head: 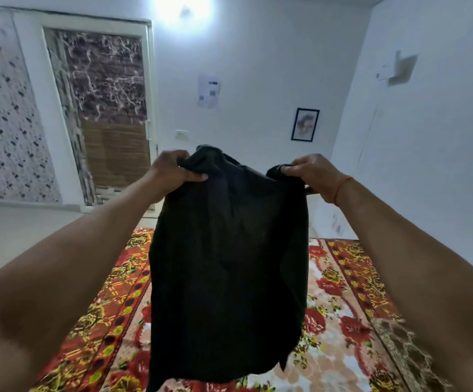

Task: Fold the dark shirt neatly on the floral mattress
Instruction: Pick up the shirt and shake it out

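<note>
Shirt (229, 264): plain black, no print. Mattress (342, 306): red roses on cream centre, orange-red border w/ yellow flowers. Door (108, 108): dark marbled top, brown below. Walls white. Thread on right wrist (341, 188): orange.

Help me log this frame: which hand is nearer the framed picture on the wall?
Right. The right hand grips the dark shirt just below the framed picture; the left hand sits farther left.
</note>
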